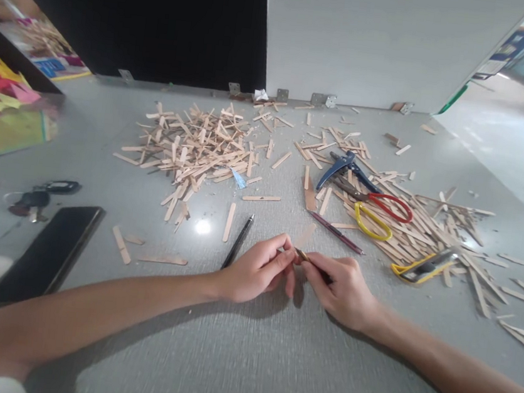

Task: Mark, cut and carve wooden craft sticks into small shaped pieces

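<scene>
My left hand (261, 266) is closed in a pinch, its fingertips meeting those of the other hand; what it pinches is hidden. In my right hand (343, 291) is a slim dark tool with a brass-coloured tip (301, 254), pointing at the left fingertips. Just beyond the fingers shows a pale craft stick (306, 234); whether it is held or lies on the table I cannot tell. A black pen (239, 241) lies beside my left hand. A dark red pen (337, 233) rests beyond my right hand.
Piles of craft sticks (201, 145) cover the grey table (243, 364). On the right lie red-handled pliers (391, 206), blue-handled cutters (341, 169) and a yellow utility knife (424, 265). A phone (47, 254) and keys (32, 200) are left. An upright panel (378, 46) stands behind.
</scene>
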Tool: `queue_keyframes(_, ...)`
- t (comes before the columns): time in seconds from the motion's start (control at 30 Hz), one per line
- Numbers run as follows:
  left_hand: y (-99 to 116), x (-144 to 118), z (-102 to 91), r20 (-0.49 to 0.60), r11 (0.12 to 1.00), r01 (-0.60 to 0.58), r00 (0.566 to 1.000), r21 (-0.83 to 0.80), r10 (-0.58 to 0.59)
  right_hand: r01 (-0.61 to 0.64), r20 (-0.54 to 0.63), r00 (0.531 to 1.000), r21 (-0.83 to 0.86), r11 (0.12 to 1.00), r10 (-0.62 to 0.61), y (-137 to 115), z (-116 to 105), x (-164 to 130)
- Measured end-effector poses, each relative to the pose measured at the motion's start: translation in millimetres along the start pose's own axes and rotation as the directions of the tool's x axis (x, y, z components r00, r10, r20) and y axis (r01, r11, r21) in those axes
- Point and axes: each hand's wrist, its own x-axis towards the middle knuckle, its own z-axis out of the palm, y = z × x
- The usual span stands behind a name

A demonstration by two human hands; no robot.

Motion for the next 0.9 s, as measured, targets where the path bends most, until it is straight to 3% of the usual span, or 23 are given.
queue_keyframes(0.1, 1, 0, -1.0, 0.010, 1.000, 0.014, 1.000, -0.018, -0.014, 0.074, -0.002, 0.997, -0.038, 0.997, -0.074, 5, 1, -1)
queue_keyframes(0.23, 4, 0, 1.1, -0.004, 1.000, 0.014, 1.000, -0.011, -0.014, 0.083, -0.023, 0.996, -0.045, 0.996, -0.084, 4, 1, -1)
queue_keyframes(0.73, -1, -2, 5.0, -0.130, 0.975, -0.052, 0.988, 0.217, 0.082, -0.140, 0.066, 0.989, 0.127, 0.982, 0.132, -13, -3, 4)
queue_keyframes(0.9, -1, -1, 4.2, -0.144, 0.976, -0.057, 0.986, 0.210, 0.088, -0.161, 0.108, 0.983, 0.134, 0.978, 0.147, -14, -9, 8)
